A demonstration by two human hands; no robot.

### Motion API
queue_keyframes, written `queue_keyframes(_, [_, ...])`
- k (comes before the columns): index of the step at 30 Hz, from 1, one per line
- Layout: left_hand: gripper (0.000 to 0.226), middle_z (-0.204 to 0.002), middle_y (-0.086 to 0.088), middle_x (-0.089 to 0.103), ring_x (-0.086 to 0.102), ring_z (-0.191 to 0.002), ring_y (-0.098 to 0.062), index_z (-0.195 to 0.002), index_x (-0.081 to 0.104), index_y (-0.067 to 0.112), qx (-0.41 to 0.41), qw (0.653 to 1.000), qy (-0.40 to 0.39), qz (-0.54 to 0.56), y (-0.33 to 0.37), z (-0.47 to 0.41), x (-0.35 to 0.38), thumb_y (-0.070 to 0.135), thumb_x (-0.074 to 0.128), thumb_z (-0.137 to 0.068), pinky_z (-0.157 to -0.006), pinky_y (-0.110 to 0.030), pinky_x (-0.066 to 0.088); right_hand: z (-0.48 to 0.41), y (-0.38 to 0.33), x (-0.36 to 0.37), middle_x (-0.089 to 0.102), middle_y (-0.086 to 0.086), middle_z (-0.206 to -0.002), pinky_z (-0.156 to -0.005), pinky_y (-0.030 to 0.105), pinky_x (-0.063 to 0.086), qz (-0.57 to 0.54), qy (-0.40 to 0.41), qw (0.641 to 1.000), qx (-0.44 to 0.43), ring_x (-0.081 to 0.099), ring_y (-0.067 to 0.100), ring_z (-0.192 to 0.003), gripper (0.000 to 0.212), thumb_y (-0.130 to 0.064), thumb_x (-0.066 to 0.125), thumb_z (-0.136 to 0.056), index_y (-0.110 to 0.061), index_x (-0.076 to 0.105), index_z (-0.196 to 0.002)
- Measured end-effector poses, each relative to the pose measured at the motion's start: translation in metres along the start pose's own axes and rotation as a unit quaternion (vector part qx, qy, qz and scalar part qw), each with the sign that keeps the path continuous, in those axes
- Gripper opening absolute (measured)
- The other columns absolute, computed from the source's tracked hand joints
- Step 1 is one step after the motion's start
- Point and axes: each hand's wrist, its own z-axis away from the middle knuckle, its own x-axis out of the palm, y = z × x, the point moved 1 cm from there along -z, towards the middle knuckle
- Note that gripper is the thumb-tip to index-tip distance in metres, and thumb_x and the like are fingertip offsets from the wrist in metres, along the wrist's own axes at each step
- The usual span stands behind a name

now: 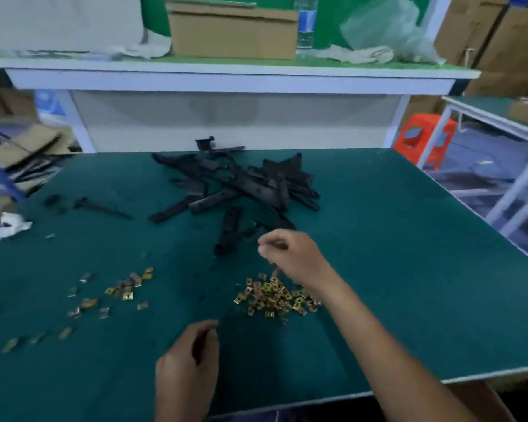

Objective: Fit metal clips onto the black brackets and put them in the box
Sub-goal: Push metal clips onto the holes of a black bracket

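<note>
Left hand (188,357) curled near the front edge of the green table (409,269). Right hand (293,257) curled just beyond the heap of metal clips (275,296). Blur hides whether either grasps anything. Black brackets (244,184) lie piled beyond, none visibly clipped. A cardboard box (232,32) stands on the shelf above. Judged stage: early, with fitting and boxing largely remaining.

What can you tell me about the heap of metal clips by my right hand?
The heap of metal clips is a loose pile of small, squarish, brass-coloured pieces, many with a dark hole in the middle. They lie jumbled at all angles on the green table. The right hand is just behind the heap; blur hides whether it touches them.
</note>
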Motion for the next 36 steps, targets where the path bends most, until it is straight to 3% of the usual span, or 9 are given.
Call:
queue_keyframes(6, [0.041,-0.077,0.032,0.068,0.062,-0.081,0.014,-0.082,0.064,0.05,0.044,0.999,0.005,0.023,-0.001,0.002,0.0,0.011,0.074,-0.086,-0.068,0.002,0.04,-0.078,0.007,0.055,0.037,0.012,-0.15,-0.097,0.05,0.047,0.445,0.016,0.887,-0.12,0.035,0.038,-0.133,0.063,-0.006,0.062,-0.095,-0.021,0.04,-0.151])
queue_keyframes(11, [0.031,-0.077,0.033,0.066,0.064,-0.082,0.01,-0.089,0.073,0.035,0.101,0.995,0.017,0.015,-0.008,0.0,0.003,0.005,0.077,-0.083,-0.069,-0.001,0.043,-0.092,0.012,0.047,0.053,0.006,-0.138,-0.102,0.041,0.04,0.53,0.018,0.827,-0.185,0.043,0.033,-0.12,0.034,-0.019,0.06,-0.101,-0.025,0.061,-0.135])
queue_keyframes(17, [0.004,-0.089,0.033,0.069,0.067,-0.084,0.007,-0.092,0.068,0.044,0.014,0.993,-0.008,0.119,0.003,-0.001,-0.005,0.044,0.068,-0.088,-0.067,-0.004,0.046,-0.032,-0.038,0.021,0.069,0.004,-0.122,-0.091,0.04,0.051,0.294,0.098,0.92,-0.239,0.062,0.027,-0.11,0.03,-0.025,0.054,-0.106,-0.015,0.066,-0.131])
queue_keyframes(20, [0.045,-0.101,0.011,0.076,0.071,-0.087,-0.004,-0.105,0.071,0.036,-0.048,0.937,-0.044,0.344,0.021,0.0,-0.011,0.069,0.068,-0.075,-0.069,-0.019,0.055,0.046,-0.041,0.035,0.069,0.006,-0.101,-0.067,0.04,0.056,0.318,0.125,0.885,-0.316,0.064,0.028,-0.087,0.045,0.0,0.057,-0.089,-0.013,0.068,-0.131])
queue_keyframes(23, [0.056,-0.104,-0.002,0.077,0.073,-0.098,-0.018,-0.103,0.076,0.034,-0.064,0.907,-0.07,0.41,0.034,0.011,-0.007,0.074,0.076,-0.063,-0.077,-0.034,0.057,0.115,-0.019,0.058,0.065,0.006,-0.106,-0.074,0.034,0.052,0.287,0.119,0.889,-0.336,0.059,0.025,-0.09,0.062,0.011,0.068,-0.08,-0.01,0.063,-0.138])
queue_keyframes(26, [0.05,-0.102,0.0,0.078,0.073,-0.099,-0.018,-0.105,0.076,0.035,-0.066,0.921,-0.05,0.381,0.026,0.028,0.002,0.063,0.073,-0.063,-0.081,-0.037,0.057,0.163,0.002,0.052,0.057,-0.018,-0.121,-0.091,0.009,0.042,0.174,0.117,0.944,-0.254,0.054,0.002,-0.107,0.056,-0.022,0.077,-0.085,-0.033,0.061,-0.138])
queue_keyframes(28, [0.06,-0.099,-0.006,0.078,0.073,-0.097,-0.025,-0.103,0.077,0.029,-0.121,0.907,-0.066,0.399,0.021,0.034,0.004,0.064,0.08,-0.055,-0.088,-0.049,0.056,0.182,0.007,0.042,0.066,-0.019,-0.111,-0.086,0.008,0.045,-0.046,0.147,0.983,-0.096,0.061,0.0,-0.093,0.057,-0.06,0.082,-0.072,-0.042,0.065,-0.123])
queue_keyframes(32, [0.061,-0.092,-0.005,0.075,0.069,-0.086,-0.019,-0.106,0.077,0.023,-0.069,0.863,-0.32,0.386,0.034,0.036,0.007,0.065,0.083,-0.061,-0.074,-0.029,0.054,0.193,0.031,0.036,0.075,0.011,-0.089,-0.06,0.029,0.056,-0.435,0.139,0.879,0.137,0.066,0.022,-0.068,0.099,-0.067,0.098,-0.028,-0.022,0.077,-0.114])
queue_keyframes(36, [0.027,-0.069,0.019,0.061,0.053,-0.063,0.002,-0.081,0.069,0.036,0.041,0.901,-0.372,0.218,0.06,0.016,0.012,0.061,0.06,-0.085,-0.06,-0.012,0.041,0.169,0.036,0.038,0.074,0.018,-0.084,-0.056,0.028,0.055,-0.477,0.183,0.848,0.14,0.067,0.018,-0.065,0.033,-0.038,0.084,-0.067,-0.022,0.084,-0.096])
